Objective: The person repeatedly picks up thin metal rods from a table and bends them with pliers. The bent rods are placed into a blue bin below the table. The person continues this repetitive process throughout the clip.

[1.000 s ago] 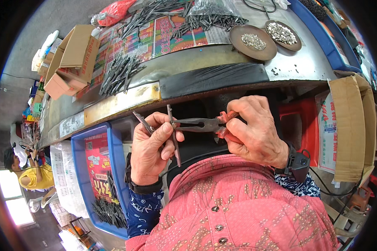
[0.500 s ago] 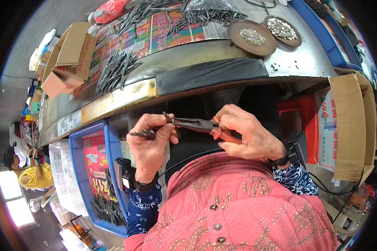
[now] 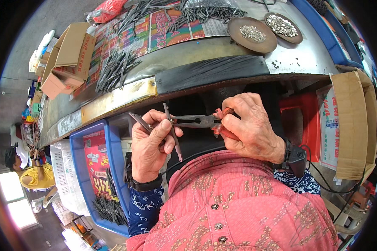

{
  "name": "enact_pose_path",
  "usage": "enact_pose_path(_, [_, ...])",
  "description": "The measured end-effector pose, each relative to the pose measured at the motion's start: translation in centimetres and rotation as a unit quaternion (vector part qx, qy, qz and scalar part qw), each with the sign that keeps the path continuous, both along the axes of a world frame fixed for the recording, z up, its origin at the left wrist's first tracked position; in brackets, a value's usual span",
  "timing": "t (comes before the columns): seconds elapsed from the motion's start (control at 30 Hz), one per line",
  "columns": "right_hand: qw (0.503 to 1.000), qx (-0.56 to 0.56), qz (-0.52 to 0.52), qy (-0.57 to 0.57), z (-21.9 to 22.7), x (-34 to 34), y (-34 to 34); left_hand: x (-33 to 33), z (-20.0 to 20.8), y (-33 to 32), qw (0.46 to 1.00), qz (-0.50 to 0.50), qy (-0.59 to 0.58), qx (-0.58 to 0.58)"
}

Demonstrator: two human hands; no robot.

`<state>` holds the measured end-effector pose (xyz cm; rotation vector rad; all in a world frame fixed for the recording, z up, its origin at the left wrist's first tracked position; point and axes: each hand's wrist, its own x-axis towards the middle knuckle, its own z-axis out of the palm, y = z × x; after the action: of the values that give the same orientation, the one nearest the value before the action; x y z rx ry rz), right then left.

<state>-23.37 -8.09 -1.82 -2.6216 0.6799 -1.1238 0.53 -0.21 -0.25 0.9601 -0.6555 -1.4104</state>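
Strip and pliers had both turned since half a second earlier: the dark strip [image 3: 177,148] now stood steeply in the left hand [image 3: 148,146], and the red-handled pliers [image 3: 205,121] had swung nearly level as the right hand [image 3: 253,127] rose. We judged that this presented the strip to the plier tips. The left thumb and fingers pinched it just beyond the worktop [image 3: 213,50]'s near edge, while the right hand was clamped around the handles; we could not tell whether the tips gripped the strip or merely met it. Below that edge, toward its left end, a blue tray [image 3: 113,152] held a heap of dark pieces [image 3: 109,210] on printed red sheeting [image 3: 97,152]. Toward the worktop's right end, we saw two brown dishes [image 3: 236,33] containing small silvery parts [image 3: 252,34].
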Motion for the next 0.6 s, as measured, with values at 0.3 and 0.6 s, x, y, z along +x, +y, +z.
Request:
enact_pose_path(0.3, [0.988,0.136,0.072,-0.012,-1.4,-0.4,0.0,-0.3,-0.4,0.3,0.995,-0.008,-0.096,-0.024])
enact_pose_path(0.6, [0.836,0.497,0.231,0.019,-1.6,-1.9,-1.7,-0.9,-0.2,0.3,0.828,0.056,-0.512,-0.221])
